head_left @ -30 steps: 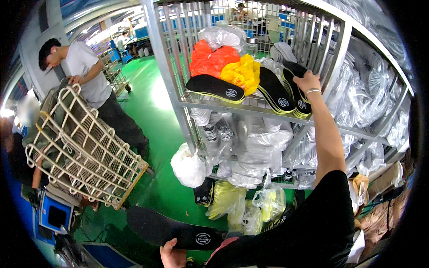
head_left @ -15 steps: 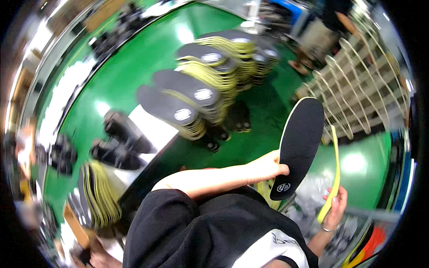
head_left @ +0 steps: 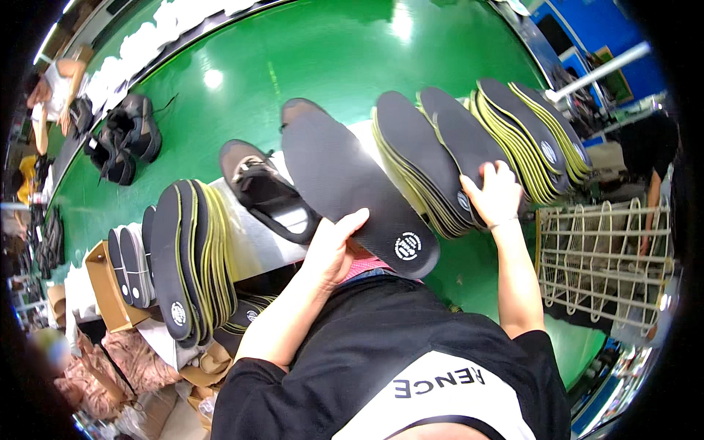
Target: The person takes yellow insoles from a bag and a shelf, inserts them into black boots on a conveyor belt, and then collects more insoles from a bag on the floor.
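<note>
My left hand (head_left: 336,248) grips a dark grey insole (head_left: 345,176) by its edge near the heel, where a round white print shows. The insole lies aslant over part of the work surface and partly covers a brown shoe (head_left: 299,111) behind it. At the stacks on the right, my right hand (head_left: 495,194) has its thumb and fingers around the heel end of another dark insole (head_left: 458,136) with a yellow-green edge. Beside that one stands a stack of like insoles (head_left: 411,147). Left of my held insole, a brown and black shoe (head_left: 264,187) rests with its opening upward.
More insole stacks stand at the right (head_left: 517,139) and left (head_left: 192,257). A cardboard box (head_left: 110,286) with bundled insoles is at far left. Black shoes (head_left: 128,139) sit on the green surface (head_left: 242,81). A white wire rack (head_left: 601,257) stands right; a person (head_left: 59,95) is far left.
My view has turned to the right-hand stacks. The right hand, which held a yellow-edged insole low at the right, is now at a stack. My left hand still holds an insole, now lower.
</note>
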The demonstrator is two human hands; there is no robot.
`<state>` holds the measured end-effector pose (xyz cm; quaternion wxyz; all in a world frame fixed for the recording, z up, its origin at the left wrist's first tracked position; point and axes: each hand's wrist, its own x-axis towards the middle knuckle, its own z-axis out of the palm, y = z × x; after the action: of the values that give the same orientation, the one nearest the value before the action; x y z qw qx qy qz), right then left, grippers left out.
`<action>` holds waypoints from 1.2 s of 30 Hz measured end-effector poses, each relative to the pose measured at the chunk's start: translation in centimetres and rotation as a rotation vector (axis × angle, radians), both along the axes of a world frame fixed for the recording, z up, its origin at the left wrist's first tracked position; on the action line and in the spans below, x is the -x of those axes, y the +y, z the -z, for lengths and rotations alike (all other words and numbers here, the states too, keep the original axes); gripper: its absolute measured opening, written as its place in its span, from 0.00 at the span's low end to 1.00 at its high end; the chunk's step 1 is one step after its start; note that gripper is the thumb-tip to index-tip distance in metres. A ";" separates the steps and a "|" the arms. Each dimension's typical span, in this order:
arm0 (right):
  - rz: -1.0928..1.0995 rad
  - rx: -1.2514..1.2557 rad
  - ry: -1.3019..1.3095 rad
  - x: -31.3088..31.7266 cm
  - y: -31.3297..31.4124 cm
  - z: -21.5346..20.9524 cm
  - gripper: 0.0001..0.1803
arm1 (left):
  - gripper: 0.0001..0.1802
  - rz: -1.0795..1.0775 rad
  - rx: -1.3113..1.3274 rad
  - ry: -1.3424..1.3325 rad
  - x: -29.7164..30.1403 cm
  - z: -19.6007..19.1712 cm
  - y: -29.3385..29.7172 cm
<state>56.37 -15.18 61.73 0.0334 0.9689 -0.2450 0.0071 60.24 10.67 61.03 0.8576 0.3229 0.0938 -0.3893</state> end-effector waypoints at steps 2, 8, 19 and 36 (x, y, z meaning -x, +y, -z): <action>-0.271 0.251 -0.206 -0.8 2.2 0.5 0.21 | 0.21 -0.117 0.033 0.095 -1.0 0.7 1.0; -0.687 -0.714 -0.057 -4.2 12.1 -3.4 0.31 | 0.27 0.106 0.240 0.055 -2.0 2.8 1.2; -0.964 -0.274 -0.248 -5.9 12.5 -0.5 0.24 | 0.19 -0.040 -1.534 -1.249 -3.2 4.1 9.5; -1.118 -0.128 -0.205 -3.1 14.2 -0.9 0.21 | 0.28 -0.353 -1.122 -0.889 -5.5 1.4 12.9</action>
<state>59.51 -0.96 62.64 -0.0579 0.9457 0.3030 0.1027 65.76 23.54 59.64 0.5704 0.8204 -0.0270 0.0286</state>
